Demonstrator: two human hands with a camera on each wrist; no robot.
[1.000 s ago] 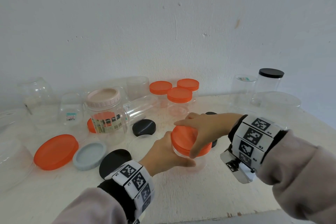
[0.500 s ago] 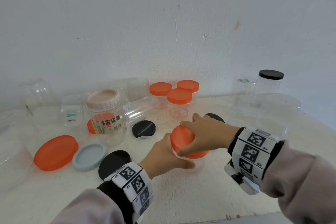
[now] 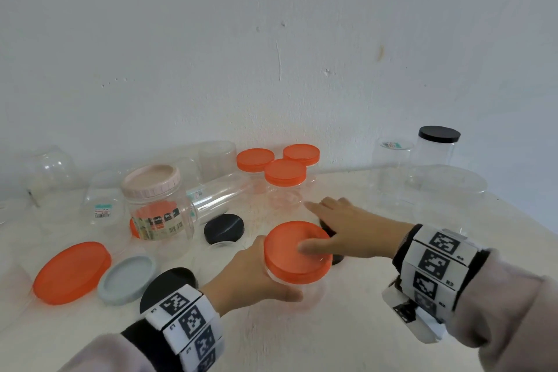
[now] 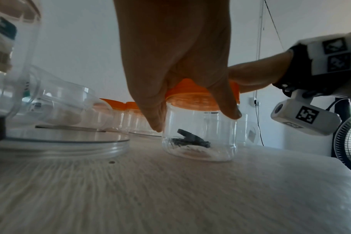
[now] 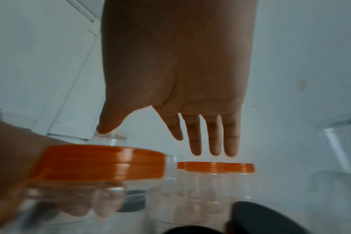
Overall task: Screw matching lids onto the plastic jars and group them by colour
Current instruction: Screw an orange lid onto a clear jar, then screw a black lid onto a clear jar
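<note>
A small clear jar (image 3: 305,287) with an orange lid (image 3: 294,254) stands on the white table (image 3: 347,338), a little left of centre. My left hand (image 3: 250,275) grips the jar's body from the left; the left wrist view shows those fingers (image 4: 228,109) curled round the jar (image 4: 200,134) just below the lid (image 4: 202,101). Above and to the right of the lid, my right hand (image 3: 347,226) is open with straight fingers. Its thumb reaches over the lid; I cannot tell whether it touches. The right wrist view shows the spread right hand (image 5: 180,95) above the lid (image 5: 102,163).
Three orange-lidded jars (image 3: 285,174) stand together at the back, a black-lidded jar (image 3: 439,145) at the back right. A pink-lidded jar (image 3: 151,187), a big orange lid (image 3: 72,272), a grey lid (image 3: 126,278), black lids (image 3: 223,228) and several open clear jars crowd the left.
My right hand gripped the orange lid before; now it has let go, opened its fingers and drawn back to the right. The left hand still holds the jar.
</note>
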